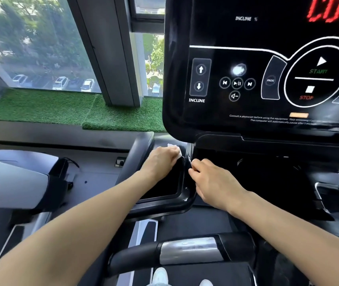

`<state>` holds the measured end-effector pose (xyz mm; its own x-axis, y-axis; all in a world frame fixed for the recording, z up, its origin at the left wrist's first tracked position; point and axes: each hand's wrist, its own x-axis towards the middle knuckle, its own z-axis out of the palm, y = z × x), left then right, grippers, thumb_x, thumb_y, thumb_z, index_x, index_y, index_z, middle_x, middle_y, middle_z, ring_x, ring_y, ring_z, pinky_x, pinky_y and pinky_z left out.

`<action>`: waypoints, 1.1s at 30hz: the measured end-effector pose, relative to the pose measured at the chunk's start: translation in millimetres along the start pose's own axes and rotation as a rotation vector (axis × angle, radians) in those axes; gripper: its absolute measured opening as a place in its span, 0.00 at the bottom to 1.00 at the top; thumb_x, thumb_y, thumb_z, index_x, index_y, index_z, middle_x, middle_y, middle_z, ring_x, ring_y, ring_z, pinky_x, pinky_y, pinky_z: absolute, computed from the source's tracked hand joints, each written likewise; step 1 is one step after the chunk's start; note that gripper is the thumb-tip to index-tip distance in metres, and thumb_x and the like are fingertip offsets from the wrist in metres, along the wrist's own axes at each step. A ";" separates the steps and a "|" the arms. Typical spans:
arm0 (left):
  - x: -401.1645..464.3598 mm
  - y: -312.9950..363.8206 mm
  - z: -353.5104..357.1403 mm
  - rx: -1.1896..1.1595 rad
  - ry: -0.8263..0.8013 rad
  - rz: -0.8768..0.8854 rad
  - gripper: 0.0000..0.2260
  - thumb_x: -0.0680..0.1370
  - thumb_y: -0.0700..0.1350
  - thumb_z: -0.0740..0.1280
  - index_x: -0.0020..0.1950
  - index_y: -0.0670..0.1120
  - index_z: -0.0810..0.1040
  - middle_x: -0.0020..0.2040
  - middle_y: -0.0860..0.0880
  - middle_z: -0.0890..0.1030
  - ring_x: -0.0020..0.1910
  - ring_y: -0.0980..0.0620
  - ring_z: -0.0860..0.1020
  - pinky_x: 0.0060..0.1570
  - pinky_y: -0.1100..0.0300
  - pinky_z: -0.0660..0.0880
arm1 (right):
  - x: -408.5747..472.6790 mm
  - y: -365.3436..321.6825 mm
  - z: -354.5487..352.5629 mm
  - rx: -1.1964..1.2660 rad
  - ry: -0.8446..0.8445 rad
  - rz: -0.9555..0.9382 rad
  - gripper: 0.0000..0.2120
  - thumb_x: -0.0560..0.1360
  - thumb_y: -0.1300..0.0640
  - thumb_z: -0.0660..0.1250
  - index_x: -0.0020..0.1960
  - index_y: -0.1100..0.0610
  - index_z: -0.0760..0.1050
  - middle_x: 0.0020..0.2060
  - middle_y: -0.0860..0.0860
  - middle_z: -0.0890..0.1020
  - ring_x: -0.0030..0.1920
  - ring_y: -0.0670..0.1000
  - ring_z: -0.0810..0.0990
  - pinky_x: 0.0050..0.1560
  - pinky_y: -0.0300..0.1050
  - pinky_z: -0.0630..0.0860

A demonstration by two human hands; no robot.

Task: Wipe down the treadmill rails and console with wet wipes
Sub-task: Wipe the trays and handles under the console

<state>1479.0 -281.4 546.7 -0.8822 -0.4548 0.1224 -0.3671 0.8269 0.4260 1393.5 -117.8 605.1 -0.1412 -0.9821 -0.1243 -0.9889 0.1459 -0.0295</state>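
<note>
The black treadmill console [267, 89] fills the upper right, with incline, media, start and stop buttons. Below it on the left is a black side tray [164, 188] with a glossy rim. My left hand [160, 162] grips a white wet wipe [174, 148] and presses it against the tray's far corner under the console. My right hand [211, 182] rests on the tray's right rim, fingers curled against the edge; I cannot see anything in it. A black handrail with a silver sensor plate [189, 251] crosses the bottom.
A second curved black rail [137, 153] rises left of the tray. Green artificial turf [61, 108] lines the window sill beyond. A neighbouring grey machine [9, 178] stands at the left. White shoes [160, 275] show on the belt below.
</note>
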 end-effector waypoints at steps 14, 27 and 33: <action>5.5 -13.8 -7.7 0.135 -0.086 -0.186 0.10 0.78 0.45 0.58 0.39 0.47 0.73 0.44 0.44 0.80 0.46 0.39 0.78 0.40 0.55 0.69 | 0.0 0.6 1.1 0.022 -0.026 0.014 0.13 0.78 0.60 0.57 0.61 0.58 0.71 0.60 0.48 0.66 0.59 0.50 0.66 0.47 0.46 0.78; -14.7 -11.1 -8.7 0.385 -0.111 -0.314 0.09 0.77 0.34 0.56 0.43 0.43 0.73 0.46 0.41 0.79 0.47 0.39 0.79 0.37 0.54 0.65 | -0.6 3.9 -1.3 0.086 -0.047 0.029 0.09 0.78 0.60 0.58 0.57 0.58 0.71 0.58 0.48 0.66 0.56 0.49 0.65 0.45 0.45 0.77; -4.3 4.1 8.6 0.010 -0.037 -0.179 0.07 0.76 0.42 0.52 0.49 0.46 0.69 0.42 0.47 0.76 0.38 0.42 0.72 0.34 0.56 0.62 | 2.7 6.3 -0.7 0.101 -0.043 0.015 0.11 0.79 0.58 0.58 0.59 0.58 0.71 0.59 0.48 0.66 0.57 0.49 0.65 0.48 0.46 0.77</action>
<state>1478.8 -273.3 540.2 -0.8126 -0.5826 0.0119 -0.5221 0.7370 0.4291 1386.9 -119.7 605.3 -0.1516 -0.9740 -0.1682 -0.9765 0.1739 -0.1270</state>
